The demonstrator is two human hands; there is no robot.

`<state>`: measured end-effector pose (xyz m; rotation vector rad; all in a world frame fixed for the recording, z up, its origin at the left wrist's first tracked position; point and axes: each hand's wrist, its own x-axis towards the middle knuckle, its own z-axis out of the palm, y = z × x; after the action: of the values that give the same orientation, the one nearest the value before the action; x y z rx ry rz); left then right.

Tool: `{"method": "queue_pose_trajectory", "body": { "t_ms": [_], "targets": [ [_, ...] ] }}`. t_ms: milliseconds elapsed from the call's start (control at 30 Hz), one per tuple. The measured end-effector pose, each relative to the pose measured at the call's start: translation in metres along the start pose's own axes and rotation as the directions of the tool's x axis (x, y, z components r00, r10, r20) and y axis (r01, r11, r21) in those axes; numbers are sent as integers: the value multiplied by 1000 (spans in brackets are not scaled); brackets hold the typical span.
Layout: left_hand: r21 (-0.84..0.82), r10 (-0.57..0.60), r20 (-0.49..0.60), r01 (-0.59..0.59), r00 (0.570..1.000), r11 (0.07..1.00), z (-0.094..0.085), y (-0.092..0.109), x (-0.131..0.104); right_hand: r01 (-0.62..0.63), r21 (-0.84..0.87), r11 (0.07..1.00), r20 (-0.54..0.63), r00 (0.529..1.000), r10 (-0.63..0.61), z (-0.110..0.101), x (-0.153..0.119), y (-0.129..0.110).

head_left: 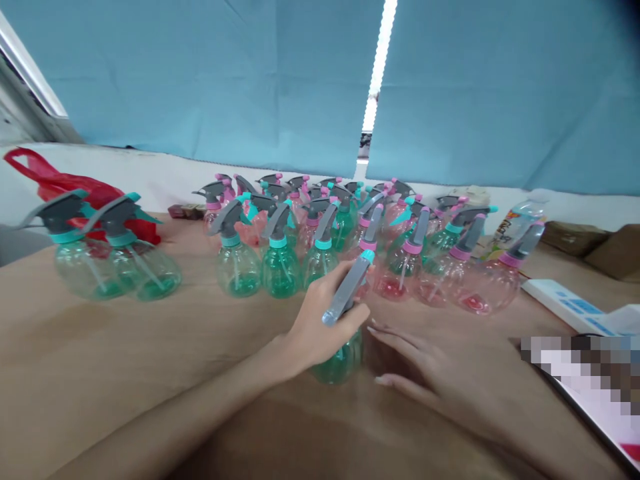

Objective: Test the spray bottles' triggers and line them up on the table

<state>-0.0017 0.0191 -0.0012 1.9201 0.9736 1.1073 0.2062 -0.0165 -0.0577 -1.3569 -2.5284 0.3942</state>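
Observation:
My left hand (320,320) is wrapped round the neck of a green spray bottle (340,365) with a grey and teal spray head. The bottle stands upright on the brown table, partly covered by my fingers. Just right of it, my right hand (413,367) hovers or rests near the tabletop, fingers apart, holding nothing. Behind both hands stand several rows of spray bottles, green ones such as the green bottle (281,270) towards the left and pink ones such as the pink bottle (487,287) towards the right.
Two green spray bottles (145,270) stand apart at the left, before a red plastic bag (95,190). At the right are a labelled drink bottle (517,223), a white power strip (570,307), brown packages (617,253) and a flat object, partly pixelated. A blue curtain hangs behind.

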Motion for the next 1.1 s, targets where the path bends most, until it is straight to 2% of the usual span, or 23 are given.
{"method": "queue_pose_trajectory", "body": {
  "t_ms": [100,200,367,533,833,967,1100],
  "targets": [
    [-13,-2,22,2,1000,1000,-6,1,-5,20,123,992,-33,999,-16,-6,8,-22],
    [26,-2,-6,2,1000,1000,-16,0,-16,60,246,967,-41,998,-52,-5,22,-43],
    [110,-17,-96,27,995,994,-43,-2,-40,141,386,912,-109,988,-107,17,54,-81],
    [210,-25,-217,72,976,975,-82,-7,-63,182,493,851,-150,981,-122,41,89,-124],
    [423,-41,-375,211,926,881,-162,-29,-106,287,487,825,-232,953,-194,67,150,-181],
    [545,-9,-452,284,892,789,-182,-45,-121,359,363,860,-278,923,-267,72,174,-194],
    [581,10,-501,328,865,745,-196,-59,-118,338,240,910,-281,922,-268,67,182,-192]
  ]
}}
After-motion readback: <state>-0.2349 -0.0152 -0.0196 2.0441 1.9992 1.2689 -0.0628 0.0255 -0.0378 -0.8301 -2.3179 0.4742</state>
